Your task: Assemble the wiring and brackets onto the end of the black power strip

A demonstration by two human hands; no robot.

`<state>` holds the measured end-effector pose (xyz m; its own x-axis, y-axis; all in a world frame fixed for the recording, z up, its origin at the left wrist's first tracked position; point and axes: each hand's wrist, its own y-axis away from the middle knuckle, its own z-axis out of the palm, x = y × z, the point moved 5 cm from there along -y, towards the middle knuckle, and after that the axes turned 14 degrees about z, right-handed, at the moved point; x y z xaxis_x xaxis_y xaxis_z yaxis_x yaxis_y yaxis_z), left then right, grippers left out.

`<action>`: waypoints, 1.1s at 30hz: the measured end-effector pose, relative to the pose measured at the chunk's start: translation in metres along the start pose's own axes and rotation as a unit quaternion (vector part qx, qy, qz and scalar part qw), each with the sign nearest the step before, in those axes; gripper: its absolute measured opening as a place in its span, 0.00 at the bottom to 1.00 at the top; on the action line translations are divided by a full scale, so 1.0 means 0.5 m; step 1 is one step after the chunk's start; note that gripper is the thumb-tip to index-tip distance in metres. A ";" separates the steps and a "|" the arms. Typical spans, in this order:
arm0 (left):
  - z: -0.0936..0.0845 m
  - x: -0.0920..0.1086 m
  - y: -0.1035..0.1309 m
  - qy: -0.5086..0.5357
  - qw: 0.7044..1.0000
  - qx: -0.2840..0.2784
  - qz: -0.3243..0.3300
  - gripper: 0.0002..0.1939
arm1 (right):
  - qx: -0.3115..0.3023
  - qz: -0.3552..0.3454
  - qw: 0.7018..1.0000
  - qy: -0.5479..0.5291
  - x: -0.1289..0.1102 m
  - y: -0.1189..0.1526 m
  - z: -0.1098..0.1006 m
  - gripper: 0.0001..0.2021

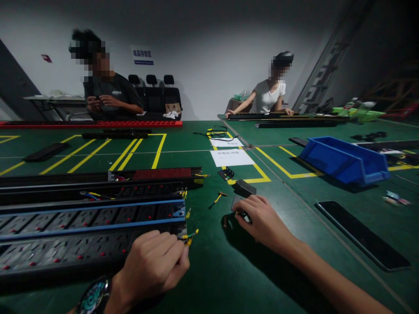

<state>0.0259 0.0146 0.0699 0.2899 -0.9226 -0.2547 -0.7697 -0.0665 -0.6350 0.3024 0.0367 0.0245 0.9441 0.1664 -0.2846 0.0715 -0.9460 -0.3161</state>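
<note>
My left hand (155, 259), with a watch on the wrist, is closed at the right end of the nearest black socket strip (81, 253). Yellow and green wire ends (191, 235) stick out beside its fingertips; what the fingers grip is hidden. My right hand (258, 218) has its thumb and fingers pinched together over the green table (209, 279), near a small dark block (245, 188). Whatever lies between those fingers is too small to make out. A short yellow and black wire piece (218, 199) lies between the hands. Behind the nearest strip is a blue-edged socket strip (98, 218).
A blue bin (343, 161) and a dark phone (362, 235) lie at the right. White paper sheets (231, 158) are at the middle. Two people work across the table, near a red rail (91, 124) and dark strips (294, 124).
</note>
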 end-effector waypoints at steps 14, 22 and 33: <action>0.003 0.000 0.003 0.003 1.000 0.009 -0.002 0.19 | 0.004 0.004 1.000 -0.006 0.003 -0.002 0.001 0.08; 0.004 0.001 0.005 0.013 1.000 0.012 -0.003 0.18 | 0.015 -0.001 1.000 -0.019 0.000 -0.001 0.001 0.11; 0.005 0.001 0.006 0.021 1.000 0.014 -0.013 0.19 | 0.012 -0.012 0.999 -0.037 -0.003 0.001 0.005 0.09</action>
<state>0.0251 0.0146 0.0660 0.2843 -0.9361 -0.2072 -0.7459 -0.0802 -0.6612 0.3000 0.0365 0.0224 0.9156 0.2101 -0.3429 0.0852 -0.9347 -0.3451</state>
